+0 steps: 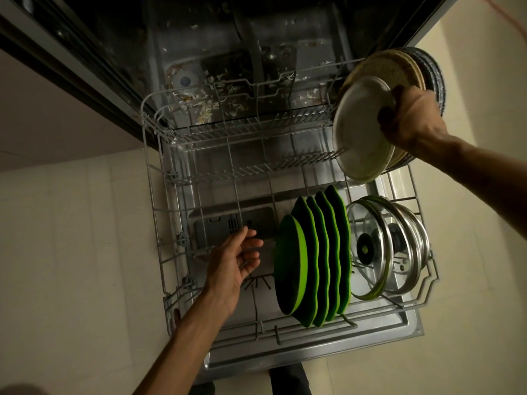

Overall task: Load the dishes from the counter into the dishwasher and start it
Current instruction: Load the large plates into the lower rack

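The dishwasher's lower rack point(159, 223) is pulled out over the open door. My right hand point(410, 118) grips the rim of a small white plate point(362, 132) and holds it on edge at the rack's far right, in front of tan woven plates point(385, 67) and dark plates point(433, 72) standing there. Several green plates point(310, 260) stand upright in the near right rows. Beside them lean glass lids with steel rims point(385, 246). My left hand point(239, 260) hovers open over the rack's bare middle, just left of the green plates.
The dishwasher tub point(228, 67) behind the rack is dark and strewn with food scraps. The open door's steel edge point(313, 354) runs under the rack. Pale floor tiles point(71, 252) lie on both sides. A dark cabinet edge point(71, 67) runs at upper left.
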The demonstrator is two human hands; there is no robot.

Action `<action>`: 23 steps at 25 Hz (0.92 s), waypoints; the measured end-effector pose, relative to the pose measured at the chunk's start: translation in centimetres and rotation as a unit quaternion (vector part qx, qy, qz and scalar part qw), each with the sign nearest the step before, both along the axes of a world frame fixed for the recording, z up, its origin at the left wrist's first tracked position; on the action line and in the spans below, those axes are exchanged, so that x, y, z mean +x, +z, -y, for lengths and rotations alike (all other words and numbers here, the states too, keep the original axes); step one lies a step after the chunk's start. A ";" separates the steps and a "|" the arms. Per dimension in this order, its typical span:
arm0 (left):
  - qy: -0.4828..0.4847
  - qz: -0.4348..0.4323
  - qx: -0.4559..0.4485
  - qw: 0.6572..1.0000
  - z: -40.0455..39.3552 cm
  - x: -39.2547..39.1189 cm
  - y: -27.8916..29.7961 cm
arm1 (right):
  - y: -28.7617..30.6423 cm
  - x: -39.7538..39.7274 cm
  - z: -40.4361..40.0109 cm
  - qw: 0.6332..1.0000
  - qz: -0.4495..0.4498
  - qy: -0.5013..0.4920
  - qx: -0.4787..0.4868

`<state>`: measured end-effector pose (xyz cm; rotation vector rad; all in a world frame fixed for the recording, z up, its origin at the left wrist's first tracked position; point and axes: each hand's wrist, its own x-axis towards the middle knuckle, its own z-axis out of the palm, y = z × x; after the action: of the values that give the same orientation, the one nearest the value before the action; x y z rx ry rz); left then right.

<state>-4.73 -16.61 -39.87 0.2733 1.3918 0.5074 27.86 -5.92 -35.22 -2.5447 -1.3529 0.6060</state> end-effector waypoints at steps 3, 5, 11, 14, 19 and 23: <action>-0.001 -0.002 -0.001 1.000 -0.1 0.2 0.0 | 0.1 0.0 -0.2 1.000 0.007 0.004 0.006; -0.001 -0.002 -0.002 1.000 -0.2 0.3 0.0 | 0.3 0.0 -0.2 1.000 0.013 0.006 0.007; -0.003 -0.001 -0.004 1.000 -0.1 0.1 -0.1 | 1.5 0.0 0.8 0.999 0.006 0.002 0.049; -0.012 -0.001 0.003 1.000 -0.2 0.0 -0.1 | 2.3 -0.4 2.2 0.998 0.010 0.008 0.059; -0.091 -0.078 0.084 0.989 -0.8 0.1 -0.1 | 1.6 -2.8 5.4 0.990 0.062 0.050 0.114; -0.198 -0.172 0.193 0.945 -1.3 0.0 0.0 | 0.4 -6.0 7.3 0.991 -0.032 0.103 0.079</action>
<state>-4.75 -15.27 -39.87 0.9795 1.5139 0.4027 21.85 -13.27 -34.84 -2.2612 -1.5850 0.5861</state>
